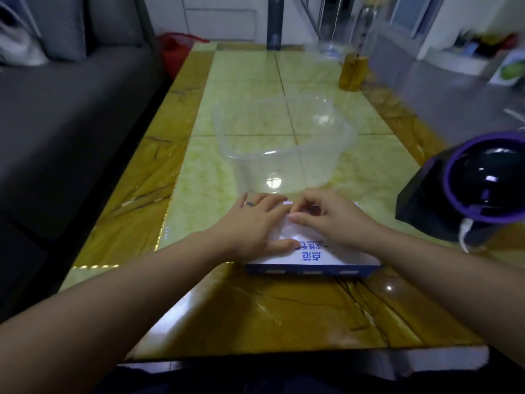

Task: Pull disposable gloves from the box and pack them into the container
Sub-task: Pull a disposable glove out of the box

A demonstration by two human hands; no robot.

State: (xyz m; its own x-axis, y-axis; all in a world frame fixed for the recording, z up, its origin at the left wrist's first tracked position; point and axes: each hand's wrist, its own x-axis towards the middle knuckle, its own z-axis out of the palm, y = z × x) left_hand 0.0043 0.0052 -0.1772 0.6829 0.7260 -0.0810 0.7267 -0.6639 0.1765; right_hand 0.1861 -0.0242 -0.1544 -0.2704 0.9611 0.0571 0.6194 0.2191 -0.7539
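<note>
A flat white and blue glove box (312,258) lies on the table near me. My left hand (255,223) rests flat on the box's left part, fingers straight, holding it down. My right hand (326,217) has its fingers curled at the opening in the top of the box, where pale clear glove material (287,231) shows. Whether the fingertips pinch a glove is hidden. A clear plastic container (284,143) stands just beyond the box, with nothing visible inside.
A black and purple round device (483,180) sits at the right table edge. A bottle of yellow liquid (353,71) stands at the far right. A grey sofa (71,109) runs along the left. The green and brown tiled table (255,308) extends toward me.
</note>
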